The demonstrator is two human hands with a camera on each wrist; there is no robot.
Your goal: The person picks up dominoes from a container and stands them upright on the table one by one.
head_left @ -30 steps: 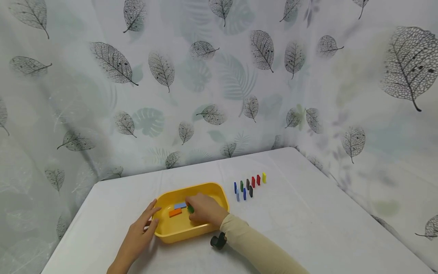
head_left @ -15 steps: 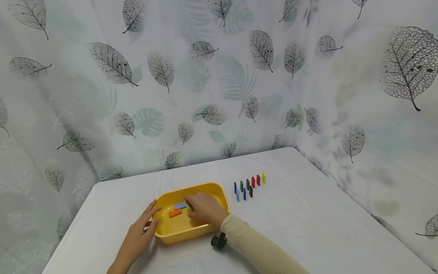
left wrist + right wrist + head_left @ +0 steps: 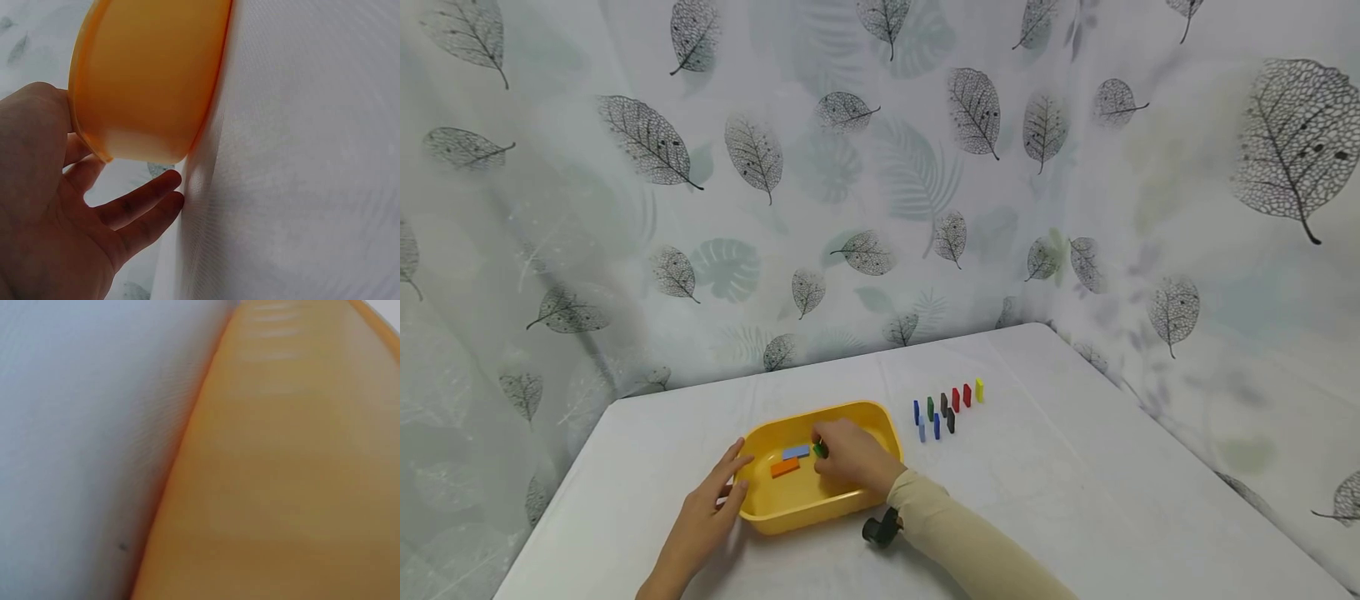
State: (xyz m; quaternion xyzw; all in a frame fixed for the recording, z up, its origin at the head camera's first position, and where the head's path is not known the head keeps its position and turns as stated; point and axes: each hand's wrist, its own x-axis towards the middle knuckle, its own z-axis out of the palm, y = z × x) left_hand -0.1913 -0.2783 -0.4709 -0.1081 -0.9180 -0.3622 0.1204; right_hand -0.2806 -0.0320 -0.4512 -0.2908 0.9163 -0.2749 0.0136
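Observation:
In the head view, my right hand [image 3: 853, 454] reaches inside a yellow plastic tray [image 3: 801, 517] and pinches a small green domino block [image 3: 820, 450] by its fingertips. Just left of that block lie a light blue block [image 3: 796, 452] and an orange block [image 3: 786, 467], both flat on the tray floor. My left hand [image 3: 711, 496] rests at the tray's left end with its fingers spread over the rim. From the left wrist, two fingers [image 3: 147, 215] extend beside the tray's outer wall [image 3: 150, 81]. The right wrist view holds only the tray's side [image 3: 281, 475] and white cloth.
Right of the tray, several thin blocks stand on edge in two rows, among them a yellow block [image 3: 979, 390], a red block [image 3: 967, 395] and a light blue one [image 3: 922, 428]. White cloth [image 3: 1075, 483] covers the table. A leaf-print curtain [image 3: 850, 183] hangs behind.
My right hand shifts slightly within the tray, and the green block turns a little in its fingers. The left hand and the tray stay in place.

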